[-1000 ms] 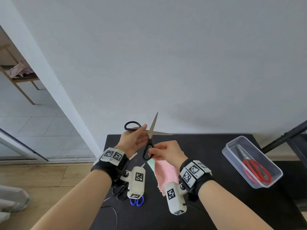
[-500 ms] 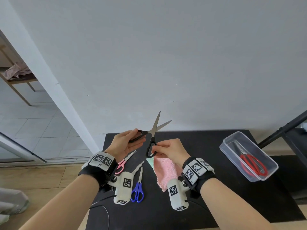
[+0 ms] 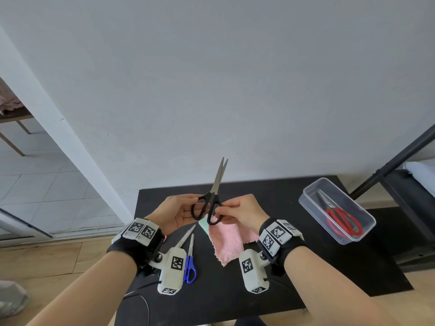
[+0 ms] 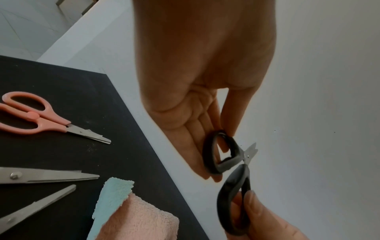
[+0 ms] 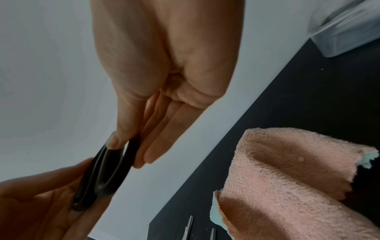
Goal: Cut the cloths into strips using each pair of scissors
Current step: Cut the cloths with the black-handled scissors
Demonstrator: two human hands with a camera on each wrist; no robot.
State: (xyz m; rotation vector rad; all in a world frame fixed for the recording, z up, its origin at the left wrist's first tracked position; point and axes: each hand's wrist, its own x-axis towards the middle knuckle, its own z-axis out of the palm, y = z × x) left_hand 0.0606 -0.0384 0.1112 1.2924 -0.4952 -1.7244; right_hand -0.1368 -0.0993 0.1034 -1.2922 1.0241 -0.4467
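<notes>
Two hands are seen holding one pair of black scissors [image 3: 213,203] above the table [image 3: 317,274]. The left loop is pinched between the thumb and fingers [image 4: 197,146] of the left hand [image 3: 175,214], and the right loop is pinched by the thumb and fingers [image 5: 164,134] of the right hand [image 3: 243,212]. The blades are nearly closed and are pointed up toward 12 o'clock, in front of the wall [image 3: 211,78]. Directly beneath the hands, a pink cloth [image 3: 227,241] is laid on the table over a light blue cloth [image 3: 203,225], of which only a corner at 10 o'clock of the pink one is shown. At 8 o'clock of the cloths, blue scissors [image 3: 189,264] and a second, steel-bladed pair [image 3: 186,236] are laid side by side, their tips close together; the second pair's handles are hidden by the wrist camera. Pink scissors [image 4: 35,118] are seen in the left wrist view, further left on the table. At 3 o'clock of the hands, well apart, a clear box [image 3: 367,229] is set near the table's right edge, and red scissors [image 3: 342,220] are contained in it. Beyond the box, a black frame [image 3: 395,161] is leaned against the wall.
</notes>
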